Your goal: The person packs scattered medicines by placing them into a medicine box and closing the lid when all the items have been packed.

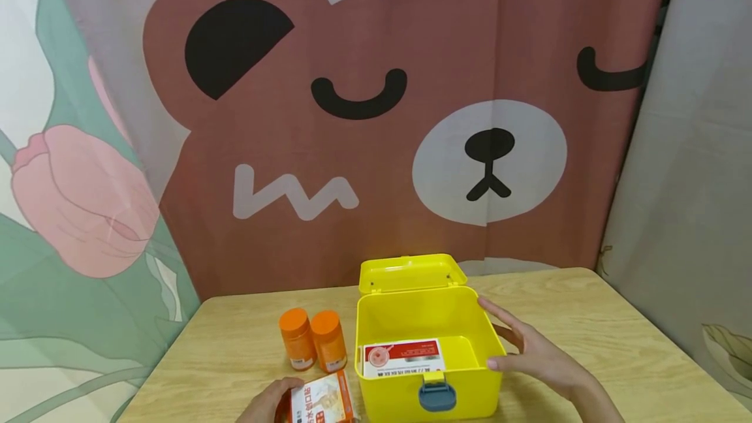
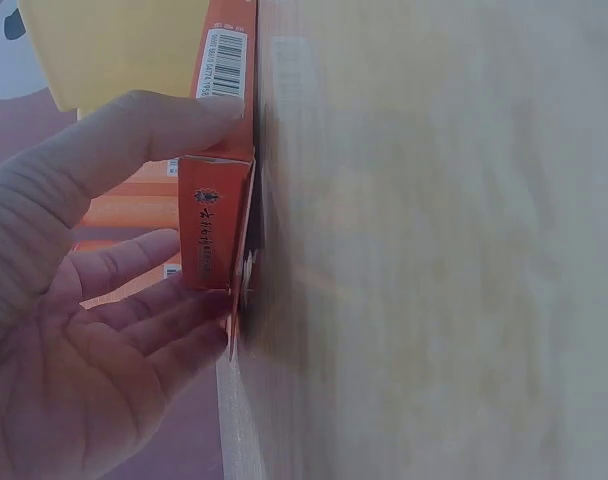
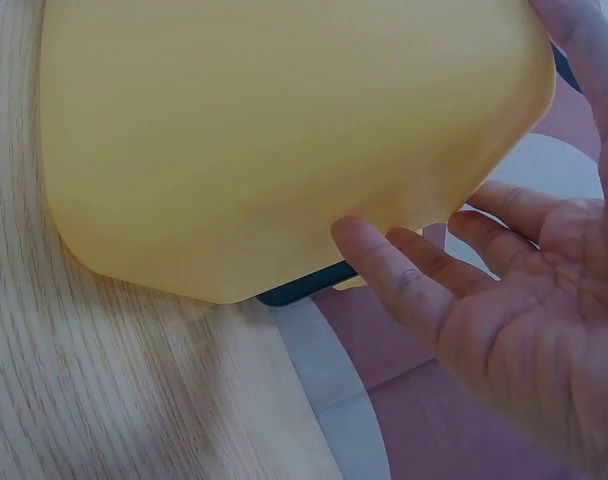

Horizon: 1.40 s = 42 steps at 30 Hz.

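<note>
In the head view my left hand (image 1: 269,402) holds an orange and white adhesive bandage box (image 1: 320,399) low at the front, left of a yellow storage box (image 1: 389,401). The left wrist view has the thumb on one side of the bandage box (image 2: 206,225) and fingertips at its lower end, close to the tabletop. My right hand (image 1: 543,359) touches the right side of the storage box, fingers extended along it and thumb by the front rim corner. Inside that box lies a red and white carton (image 1: 405,359). Its lid (image 1: 411,274) is swung back.
Two orange bottles (image 1: 298,343) with orange caps stand side by side left of the storage box. A grey latch (image 1: 437,397) hangs on its front. The wooden table (image 1: 235,338) ends at a bear-print curtain (image 1: 411,181).
</note>
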Available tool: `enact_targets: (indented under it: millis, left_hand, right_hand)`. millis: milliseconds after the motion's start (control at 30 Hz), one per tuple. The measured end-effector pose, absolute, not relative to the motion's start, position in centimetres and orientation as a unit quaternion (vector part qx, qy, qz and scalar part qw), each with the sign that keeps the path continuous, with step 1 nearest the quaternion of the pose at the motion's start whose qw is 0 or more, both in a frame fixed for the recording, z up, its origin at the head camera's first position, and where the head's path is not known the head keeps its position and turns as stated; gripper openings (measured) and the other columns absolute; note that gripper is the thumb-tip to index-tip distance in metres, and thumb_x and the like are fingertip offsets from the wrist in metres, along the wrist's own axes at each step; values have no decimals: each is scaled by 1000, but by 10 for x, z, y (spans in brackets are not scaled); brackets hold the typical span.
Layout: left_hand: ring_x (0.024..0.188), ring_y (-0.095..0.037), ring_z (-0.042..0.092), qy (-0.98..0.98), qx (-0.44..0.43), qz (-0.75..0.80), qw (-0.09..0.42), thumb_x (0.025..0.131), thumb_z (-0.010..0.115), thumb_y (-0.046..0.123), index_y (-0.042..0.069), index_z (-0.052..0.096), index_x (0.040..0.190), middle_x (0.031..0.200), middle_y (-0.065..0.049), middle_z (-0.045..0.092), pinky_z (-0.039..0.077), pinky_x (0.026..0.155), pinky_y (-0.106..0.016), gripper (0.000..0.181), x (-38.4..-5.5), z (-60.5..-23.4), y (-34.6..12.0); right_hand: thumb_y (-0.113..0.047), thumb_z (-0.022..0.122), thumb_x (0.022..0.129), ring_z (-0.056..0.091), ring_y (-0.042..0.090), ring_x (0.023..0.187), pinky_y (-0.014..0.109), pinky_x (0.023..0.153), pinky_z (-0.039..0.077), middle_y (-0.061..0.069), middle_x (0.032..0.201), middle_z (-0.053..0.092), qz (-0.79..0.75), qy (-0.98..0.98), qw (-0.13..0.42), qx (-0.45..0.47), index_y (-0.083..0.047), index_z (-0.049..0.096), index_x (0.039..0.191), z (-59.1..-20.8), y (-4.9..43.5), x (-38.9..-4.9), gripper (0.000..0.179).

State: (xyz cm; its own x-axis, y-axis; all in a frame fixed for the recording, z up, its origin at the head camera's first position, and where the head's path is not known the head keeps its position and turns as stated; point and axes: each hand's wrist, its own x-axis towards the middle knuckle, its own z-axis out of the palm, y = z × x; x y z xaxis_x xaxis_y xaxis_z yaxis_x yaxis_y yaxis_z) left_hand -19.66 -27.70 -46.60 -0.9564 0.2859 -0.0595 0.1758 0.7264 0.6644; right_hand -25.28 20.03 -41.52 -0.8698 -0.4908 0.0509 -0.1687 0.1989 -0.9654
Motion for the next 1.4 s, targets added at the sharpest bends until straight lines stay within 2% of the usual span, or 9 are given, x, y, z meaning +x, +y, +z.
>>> enact_targets:
  millis: [133, 233, 433, 700, 833, 933, 1133, 1400]
  left_hand:
    - [97, -27, 54, 920, 104, 368, 89, 73, 85, 38, -5, 52, 125, 113, -8, 58, 46, 88, -56, 75, -196, -465, -275]
    - [99, -29, 56, 916, 101, 379, 88, 73, 86, 35, -8, 51, 124, 114, -10, 58, 48, 87, -55, 75, -195, -464, -275]
    - [105, -34, 57, 906, 48, 407, 103, 66, 89, 42, -10, 50, 126, 119, -19, 55, 49, 89, -51, 88, -194, -461, -274]
    - [105, -30, 55, 901, 27, 423, 96, 65, 89, 43, -10, 46, 130, 119, -14, 54, 48, 92, -49, 94, -186, -450, -274]
    - [104, -29, 54, 904, 44, 419, 72, 67, 90, 37, -10, 48, 129, 118, -12, 55, 50, 90, -43, 88, -182, -443, -275]
    - [103, -29, 53, 904, 60, 421, 54, 68, 90, 30, -10, 49, 129, 118, -12, 55, 52, 87, -34, 84, -180, -440, -278]
    - [99, -27, 52, 911, 75, 404, 41, 69, 90, 29, -8, 51, 128, 117, -10, 55, 51, 79, -22, 80, -177, -435, -286]
    - [100, -28, 54, 905, 94, 412, 51, 70, 89, 28, -11, 50, 129, 116, -11, 55, 52, 81, -27, 81, -170, -430, -296]
  right_hand:
    - [-22, 68, 91, 16, 54, 137, 58, 97, 43, 14, 161, 0, -602, 753, 145, -222, -17, 12, 157, -415, 201, -253, 86]
    - [-22, 68, 91, 15, 54, 137, 58, 96, 44, 15, 161, -1, -603, 750, 149, -225, -17, 11, 157, -414, 202, -253, 87]
    - [-21, 68, 91, 14, 54, 137, 57, 96, 44, 14, 161, -2, -607, 747, 151, -227, -17, 10, 157, -415, 201, -252, 88]
    - [-19, 66, 92, 12, 55, 137, 57, 97, 43, 14, 161, -3, -613, 737, 161, -233, -17, 9, 157, -416, 203, -253, 87]
    - [-17, 66, 92, 11, 54, 137, 57, 98, 42, 13, 161, -3, -615, 733, 162, -241, -17, 9, 157, -416, 203, -253, 87]
    - [-17, 65, 92, 10, 55, 137, 57, 98, 42, 14, 161, -4, -617, 729, 162, -247, -16, 8, 157, -416, 204, -253, 87]
    - [-15, 65, 92, 9, 55, 137, 58, 98, 41, 13, 161, -4, -625, 723, 162, -246, -16, 9, 157, -417, 203, -253, 86]
    - [-15, 65, 92, 10, 55, 137, 58, 98, 42, 13, 161, -4, -627, 721, 166, -244, -16, 9, 157, -418, 203, -253, 86]
